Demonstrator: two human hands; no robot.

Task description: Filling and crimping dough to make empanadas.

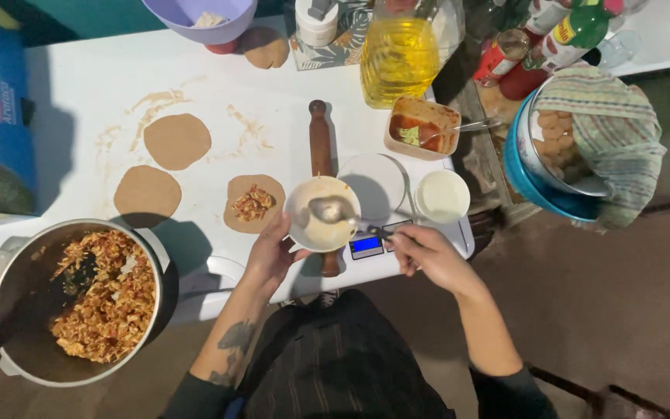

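Nearest, at the left, a metal pot (79, 302) of reddish shredded filling stands at the edge of the white surface (79, 85), a dark utensil (32, 310) resting inside it. To its right the left hand (273, 256) cups a small white bowl (322, 213) from below, its fingers wrapped on the near rim, while the right hand (428, 256) pinches the handle of a metal spoon (335, 209) whose head rests in the pale paste inside the bowl. The bowl hovers over a wooden rolling pin (320, 147) that lies near-to-far, and just beside a kitchen scale (374, 240) with a lit blue display. Just left of the bowl lies a round dough disc (253, 203) topped with a heap of filling; farther left lie two bare discs (146, 194), one beyond the other, on a floury smear. Right of the bowl a white round lid (372, 182) and a small white cup (442, 195) crowd the right edge of the surface. Beyond them sits a plastic tub (424, 128) of red sauce with a spoon handle sticking out, then a large bottle of yellow oil (397, 58). At the far edge are a lilac mixing bowl (195, 19) and a ball of dough (265, 48). Off to the right, a blue bucket (529, 186) draped with a striped cloth (614, 132) holds a container of round biscuits.
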